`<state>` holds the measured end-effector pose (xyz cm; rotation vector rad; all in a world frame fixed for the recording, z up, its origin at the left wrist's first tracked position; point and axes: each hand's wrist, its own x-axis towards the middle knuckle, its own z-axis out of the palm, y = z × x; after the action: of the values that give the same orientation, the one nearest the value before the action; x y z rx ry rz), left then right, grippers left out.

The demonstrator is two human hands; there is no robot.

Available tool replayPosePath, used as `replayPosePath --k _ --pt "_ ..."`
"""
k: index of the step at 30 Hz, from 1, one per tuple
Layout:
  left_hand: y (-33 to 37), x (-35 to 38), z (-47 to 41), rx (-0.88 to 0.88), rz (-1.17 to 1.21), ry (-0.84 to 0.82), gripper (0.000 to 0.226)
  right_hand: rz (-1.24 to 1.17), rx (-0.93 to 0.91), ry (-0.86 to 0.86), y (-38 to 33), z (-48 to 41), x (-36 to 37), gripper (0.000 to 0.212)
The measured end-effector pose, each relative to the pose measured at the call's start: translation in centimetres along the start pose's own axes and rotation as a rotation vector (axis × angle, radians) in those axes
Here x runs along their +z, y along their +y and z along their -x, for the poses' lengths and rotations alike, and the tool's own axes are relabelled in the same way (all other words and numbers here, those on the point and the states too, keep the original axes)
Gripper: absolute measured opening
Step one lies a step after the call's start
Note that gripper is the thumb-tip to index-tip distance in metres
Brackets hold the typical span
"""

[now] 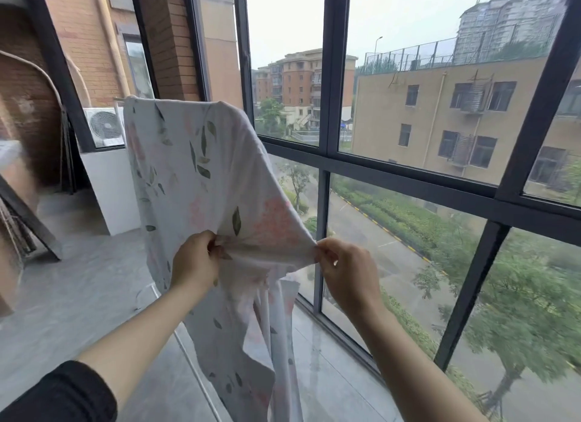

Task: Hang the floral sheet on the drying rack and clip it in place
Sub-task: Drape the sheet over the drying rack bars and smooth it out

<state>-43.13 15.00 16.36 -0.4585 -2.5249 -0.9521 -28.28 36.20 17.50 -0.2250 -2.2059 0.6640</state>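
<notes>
While left hand (pixel 195 259) and right hand (pixel 349 270) pinch it, floral sheet (pixel 188 170) hangs, seemingly rack-draped, by windows (pixel 333 107).

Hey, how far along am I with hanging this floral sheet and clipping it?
Done: the far end of the floral sheet already drapes over a support hidden beneath it. In hand: the left hand and right hand each pinch the near edge, stretching it between them. Left: spreading the rest, which hangs bunched below, and clipping; no clips are in view.

Dark-framed windows (pixel 327 107), grey tiled floor (pixel 78 280), brick wall (pixel 28 107), overcast daylight.
</notes>
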Motion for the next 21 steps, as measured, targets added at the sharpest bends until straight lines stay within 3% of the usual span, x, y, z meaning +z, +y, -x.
replayPosePath --k 4,15,21 --pt "-1.7 -1.1 -0.2 0.03 -0.128 0.02 0.01 0.091 0.008 -0.031 -0.2 0.3 3.3 0.014" --pt "-4.0 1.8 0.2 -0.016 -0.141 -0.08 0.013 0.153 0.012 0.052 2.8 3.2 7.9 0.015" --pt "-5.7 3.2 0.4 -0.034 -0.15 -0.091 0.011 0.172 0.075 0.001 3.9 4.7 10.7 0.009"
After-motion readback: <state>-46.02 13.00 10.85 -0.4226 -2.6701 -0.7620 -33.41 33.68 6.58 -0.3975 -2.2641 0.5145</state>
